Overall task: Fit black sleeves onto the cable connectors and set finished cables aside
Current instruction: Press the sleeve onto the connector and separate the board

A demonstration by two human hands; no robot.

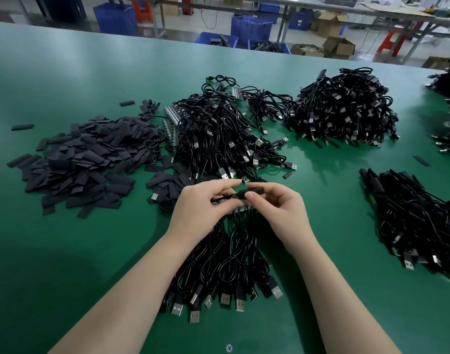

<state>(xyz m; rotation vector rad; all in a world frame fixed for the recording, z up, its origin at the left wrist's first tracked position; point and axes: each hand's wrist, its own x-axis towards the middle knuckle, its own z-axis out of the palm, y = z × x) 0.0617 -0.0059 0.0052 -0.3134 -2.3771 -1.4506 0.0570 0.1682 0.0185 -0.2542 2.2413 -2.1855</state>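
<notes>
Cable bundle (226, 272) spread on worktop (65, 251) below hands; sleeve (252, 193) pinched by right hand (277, 210), connector held by left hand (203, 208). Finished pile (420, 221) small; much left.

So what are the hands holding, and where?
The right hand pinches a black sleeve at its end; the left hand grips the cable just behind it.

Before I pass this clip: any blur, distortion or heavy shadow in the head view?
Head view: wide-angle bending curves the table's far edge; the background benches look soft; a broad dark shadow lies on the green table near the left forearm; both hands, left and right, and the sleeve look sharp.
</notes>
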